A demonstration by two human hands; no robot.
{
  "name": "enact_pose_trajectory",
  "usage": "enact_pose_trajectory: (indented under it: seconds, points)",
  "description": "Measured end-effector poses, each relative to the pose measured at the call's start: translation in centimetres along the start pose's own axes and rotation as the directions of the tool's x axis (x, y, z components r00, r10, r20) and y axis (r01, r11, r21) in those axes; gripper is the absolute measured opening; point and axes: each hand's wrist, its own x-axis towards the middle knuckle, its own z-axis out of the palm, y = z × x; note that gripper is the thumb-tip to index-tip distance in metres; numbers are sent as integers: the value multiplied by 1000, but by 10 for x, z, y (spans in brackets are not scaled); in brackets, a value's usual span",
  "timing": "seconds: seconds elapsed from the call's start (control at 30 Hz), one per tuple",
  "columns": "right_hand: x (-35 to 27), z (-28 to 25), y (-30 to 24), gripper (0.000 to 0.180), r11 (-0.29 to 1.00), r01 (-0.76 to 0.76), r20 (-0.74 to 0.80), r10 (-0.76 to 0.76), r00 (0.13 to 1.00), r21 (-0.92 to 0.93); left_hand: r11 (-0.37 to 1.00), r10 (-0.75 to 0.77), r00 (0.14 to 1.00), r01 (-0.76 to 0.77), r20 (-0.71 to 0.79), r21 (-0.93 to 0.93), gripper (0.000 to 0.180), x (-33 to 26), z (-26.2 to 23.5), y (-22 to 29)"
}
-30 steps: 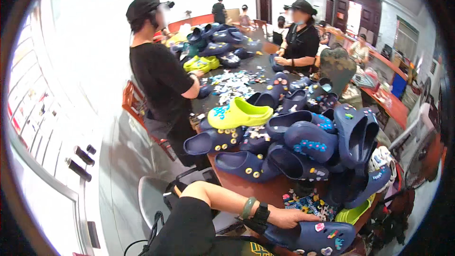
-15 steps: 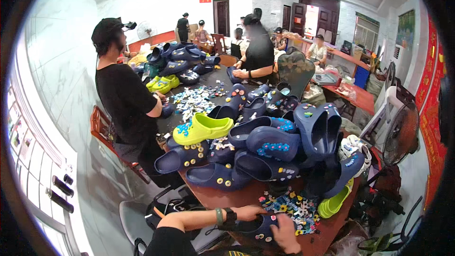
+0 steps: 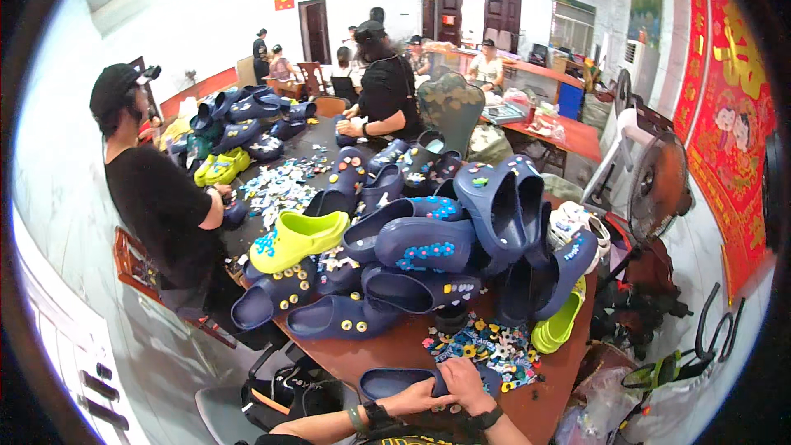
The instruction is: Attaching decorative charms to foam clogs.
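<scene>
A navy clog point(image 3: 391, 382) lies at the near edge of the table, its open heel pointing left. My left hand point(image 3: 414, 398) grips its near side, fingers bent around the rim. My right hand point(image 3: 465, 387) is closed on the toe end, its thumb and fingers close to my left fingertips. A few small round charms show beside my fingers; the rest of the toe is hidden under my hands. Just beyond the clog spreads a loose pile of colourful shoe charms point(image 3: 494, 348), several shaped like flowers.
A tall heap of navy clogs point(image 3: 424, 245) stands behind the charms, with a lime-green clog point(image 3: 301, 241) on its left and another lime clog point(image 3: 560, 323) at right. Two co-workers in black stand farther along the table point(image 3: 329, 367). A fan point(image 3: 657, 185) stands right.
My view has turned right. My right hand, raised and blurred earlier, has come down onto the clog's toe beside my left hand.
</scene>
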Motion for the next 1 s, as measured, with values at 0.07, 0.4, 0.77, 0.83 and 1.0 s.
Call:
enact_pose_trajectory:
  seconds: [0.07,0.4,0.77,0.83,1.0]
  points:
    - [2,4,5,17,1000,-8,-70,7,998,-12,970,130,991,-131,21,205,38,5,4,-23]
    - [5,7,20,35,993,-87,-72,81,994,-86,996,-64,994,70,-88,63,47,14,15,-6]
    - [7,-9,5,31,985,83,-151,-106,983,-150,984,-42,995,56,-86,170,50,17,10,-7]
    - [7,-11,4,30,968,159,-152,-190,970,-197,919,164,979,-107,-122,380,45,23,14,-39]
    - [-9,1,19,29,987,130,-235,-149,961,-95,977,188,955,-157,-231,144,27,36,21,-45]
